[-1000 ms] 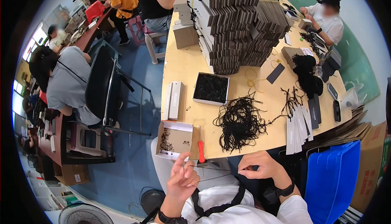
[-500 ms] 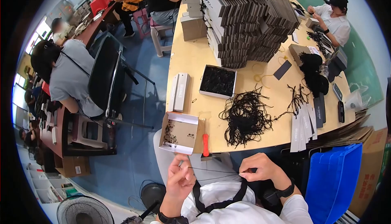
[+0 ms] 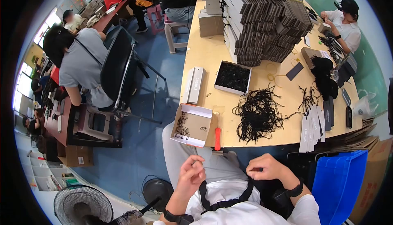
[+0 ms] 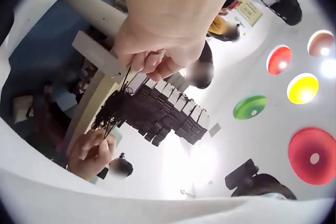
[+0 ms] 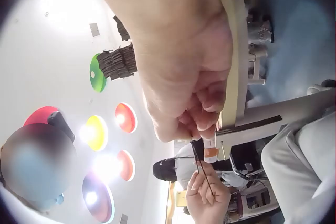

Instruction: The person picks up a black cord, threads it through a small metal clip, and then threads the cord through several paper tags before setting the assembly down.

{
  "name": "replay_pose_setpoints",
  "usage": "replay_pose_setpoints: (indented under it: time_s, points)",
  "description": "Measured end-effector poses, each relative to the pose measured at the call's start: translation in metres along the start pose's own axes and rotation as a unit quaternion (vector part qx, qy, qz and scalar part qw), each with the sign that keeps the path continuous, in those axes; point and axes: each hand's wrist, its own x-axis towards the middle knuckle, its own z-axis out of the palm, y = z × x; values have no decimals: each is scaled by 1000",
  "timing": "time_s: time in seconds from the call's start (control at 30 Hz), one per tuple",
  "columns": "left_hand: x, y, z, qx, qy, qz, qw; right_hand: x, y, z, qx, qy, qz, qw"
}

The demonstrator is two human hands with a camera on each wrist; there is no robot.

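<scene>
Over the lap, my left hand (image 3: 190, 176) is raised with its fingers curled around one end of a thin black cord (image 5: 201, 163). The right hand (image 3: 267, 168) pinches the other end between thumb and forefinger, level with the left. Both wrist views show the cord running from hand to hand; in the head view it hardly shows. Just beyond the left hand, a shallow open box (image 3: 198, 122) at the table edge holds small dark pins. A tangled heap of black cords (image 3: 257, 116) lies on the table, beyond both hands.
A red-handled tool (image 3: 217, 138) lies beside the pin box. Behind it are a white box of black pieces (image 3: 233, 76) and a tall stack of grey cards (image 3: 262, 28). Printed tags (image 3: 313, 128) fan out at right, above a blue bin (image 3: 342, 184). Other people sit around.
The head view has shifted, so the table and its things appear farther right. My hands stay over the lap, slightly closer together, and the cord between them shows less clearly than before.
</scene>
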Motion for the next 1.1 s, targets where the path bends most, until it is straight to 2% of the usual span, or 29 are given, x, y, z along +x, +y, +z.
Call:
replay_pose_setpoints:
  time_s: [0.03, 0.1, 0.13, 0.17, 0.2, 0.23, 0.27, 0.33, 0.37, 0.43, 0.47, 0.53, 0.77, 0.83, 0.97, 1.03, 1.07, 1.1]
  points:
    - [2, -5, -2, 1, 0, 2, 1000, 0, 8, -1, 16, 17, 18, 1000]
    - [11, -21, -6, 142, 58, 95, 984, -2, 23, 0, 37, 48, 84, 995]
    - [14, -26, -12, 227, 59, 136, 962, -2, 29, 3, 36, 47, 83, 995]
    - [17, -31, -15, 227, 59, 138, 962, -2, 36, 6, 25, 61, 114, 991]
    - [19, -35, -17, 357, 76, 201, 909, -2, 46, 10, 14, 77, 145, 986]
    - [21, -37, -18, 479, 90, 260, 834, -1, 60, 17, 13, 79, 144, 986]
    - [23, -38, -17, 479, 87, 261, 833, -1, 79, 25, 43, 115, 175, 977]
    - [28, -37, -13, 625, 117, 389, 667, 2, 109, 40, 99, 158, 232, 955]
    - [29, -35, -9, 625, 115, 391, 666, 2, 120, 47, 98, 159, 230, 955]
    - [31, -33, 0, 673, 106, 457, 572, 1, 139, 60, 193, 177, 245, 934]
    - [32, -34, 2, 673, 106, 458, 571, 0, 147, 67, 203, 181, 238, 932]
    - [33, -33, 5, 694, 119, 472, 530, 3, 146, 73, 200, 184, 233, 934]
    - [35, -31, 4, 711, 98, 473, 511, 7, 149, 78, 203, 194, 222, 934]
    - [36, -30, 6, 708, 111, 452, 531, 7, 149, 78, 210, 193, 220, 933]
    - [33, -28, 11, 724, 113, 425, 531, 7, 151, 78, 217, 196, 218, 931]
    - [31, -27, 15, 700, 129, 365, 600, 8, 145, 78, 216, 195, 222, 931]
    - [30, -27, 14, 701, 130, 364, 600, 8, 143, 79, 215, 195, 225, 930]
    - [29, -27, 13, 686, 119, 349, 627, 7, 144, 81, 215, 194, 226, 930]
